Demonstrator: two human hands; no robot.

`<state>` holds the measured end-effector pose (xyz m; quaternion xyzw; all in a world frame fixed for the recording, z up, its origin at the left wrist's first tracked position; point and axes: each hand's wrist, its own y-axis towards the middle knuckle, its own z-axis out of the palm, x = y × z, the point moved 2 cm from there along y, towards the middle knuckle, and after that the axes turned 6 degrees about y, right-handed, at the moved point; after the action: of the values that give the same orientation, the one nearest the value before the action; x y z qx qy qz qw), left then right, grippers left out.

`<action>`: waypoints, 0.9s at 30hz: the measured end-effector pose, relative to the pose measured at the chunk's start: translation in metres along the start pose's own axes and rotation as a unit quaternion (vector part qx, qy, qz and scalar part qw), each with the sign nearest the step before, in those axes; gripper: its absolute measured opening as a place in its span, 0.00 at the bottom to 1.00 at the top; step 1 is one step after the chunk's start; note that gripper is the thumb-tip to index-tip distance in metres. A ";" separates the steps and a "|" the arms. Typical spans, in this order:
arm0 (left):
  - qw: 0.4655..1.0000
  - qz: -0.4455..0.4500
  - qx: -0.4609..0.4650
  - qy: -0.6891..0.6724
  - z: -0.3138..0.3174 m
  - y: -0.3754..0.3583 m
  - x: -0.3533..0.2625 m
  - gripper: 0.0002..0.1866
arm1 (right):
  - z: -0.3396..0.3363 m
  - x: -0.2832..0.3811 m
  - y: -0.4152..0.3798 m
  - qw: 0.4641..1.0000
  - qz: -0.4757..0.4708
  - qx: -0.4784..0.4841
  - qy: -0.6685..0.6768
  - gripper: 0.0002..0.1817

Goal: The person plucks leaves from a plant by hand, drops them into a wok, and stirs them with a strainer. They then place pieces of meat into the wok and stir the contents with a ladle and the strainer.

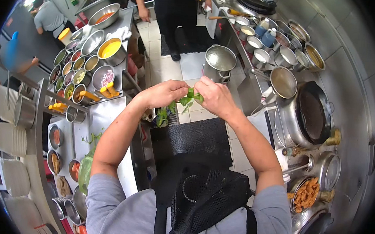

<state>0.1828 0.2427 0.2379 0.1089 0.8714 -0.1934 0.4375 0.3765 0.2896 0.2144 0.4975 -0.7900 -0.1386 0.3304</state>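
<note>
A sprig of leafy greens (187,100) is stretched between my two hands, out in front of my chest over the floor. My left hand (166,94) is closed with its thumb and fingers pinching the stems, and more leaves hang below it. Close beside it on the right, my right hand (215,96) pinches the other end of the greens, fingers curled. The exact plant is too small to name. Beyond my hands a large steel pot (220,58) stands on the floor, with pale liquid in it.
On the left counter (105,115) sit several small containers of chopped ingredients and a pot of yellow liquid (110,49). Stacked plates (13,139) line the far left. At right are a large black wok (313,110) and sauce pots. Another person (177,12) stands ahead.
</note>
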 end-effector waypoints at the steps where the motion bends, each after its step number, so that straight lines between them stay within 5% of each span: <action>1: 1.000 0.003 0.004 0.002 0.003 0.010 -0.002 0.15 | -0.009 -0.007 -0.003 0.999 0.016 -0.008 0.031 0.08; 5: 0.995 0.091 -0.028 0.028 0.029 0.043 -0.013 0.14 | -0.039 -0.050 -0.015 0.993 0.030 -0.096 0.059 0.07; 8: 0.993 0.010 -0.097 -0.062 0.040 0.062 -0.016 0.14 | -0.069 -0.099 -0.040 0.968 0.128 -0.186 0.113 0.05; 10: 0.983 -0.006 -0.145 -0.116 0.050 0.077 -0.020 0.14 | -0.082 -0.126 -0.059 0.901 0.215 -0.243 0.289 0.08; 11: 0.967 -0.014 -0.187 -0.173 0.055 0.084 -0.023 0.15 | -0.087 -0.125 -0.060 0.901 0.209 -0.241 0.293 0.08; 13: 0.960 0.012 -0.229 -0.161 0.067 0.100 -0.028 0.16 | -0.094 -0.122 -0.071 0.843 0.358 -0.156 0.370 0.13; 16: 0.924 0.036 -0.367 -0.101 0.084 0.121 -0.046 0.14 | -0.087 -0.130 -0.067 0.826 0.292 -0.170 0.450 0.14; 17: 0.924 0.037 -0.368 -0.098 0.089 0.126 -0.053 0.14 | -0.087 -0.134 -0.068 0.829 0.235 -0.192 0.470 0.13; 22: 0.927 0.059 -0.359 0.088 0.095 0.145 -0.086 0.13 | -0.134 -0.136 -0.071 0.848 0.268 -0.148 0.432 0.07; 24: 0.930 0.093 -0.303 0.184 0.094 0.149 -0.105 0.12 | -0.152 -0.120 -0.056 0.950 0.170 -0.088 0.246 0.09; 25: 0.931 0.094 -0.301 0.183 0.093 0.152 -0.111 0.12 | -0.149 -0.125 -0.057 0.950 0.173 -0.088 0.244 0.09; 27: 0.943 0.137 -0.248 0.177 0.092 0.158 -0.120 0.13 | -0.135 -0.136 -0.060 0.994 -0.010 -0.025 0.103 0.16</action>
<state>0.3773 0.3427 0.2463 0.1478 0.9317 0.1133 0.3120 0.5465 0.3962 0.2299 0.5090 -0.7429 -0.1092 0.4209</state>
